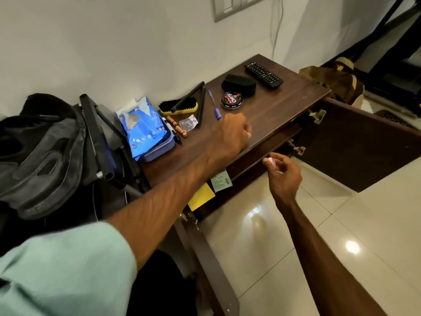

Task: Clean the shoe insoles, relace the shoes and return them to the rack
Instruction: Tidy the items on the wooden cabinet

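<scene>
No shoes showed. Nearer the camera than the polish tin (231, 100), the left hand (230, 133) had its fingers curled, hold unclear; a sweep could knock the pen (214, 106) beside the tin off the surface (284, 99). Nearer still, the right hand (284, 176) pinched a small pink thing (271, 161) that might drop.

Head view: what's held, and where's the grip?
Right hand pinches a small pink object between fingertips. Left hand is curled; whether it holds anything cannot be told.

The round polish tin (231, 100) reads "Cherry", upside down; other print is illegible
</scene>
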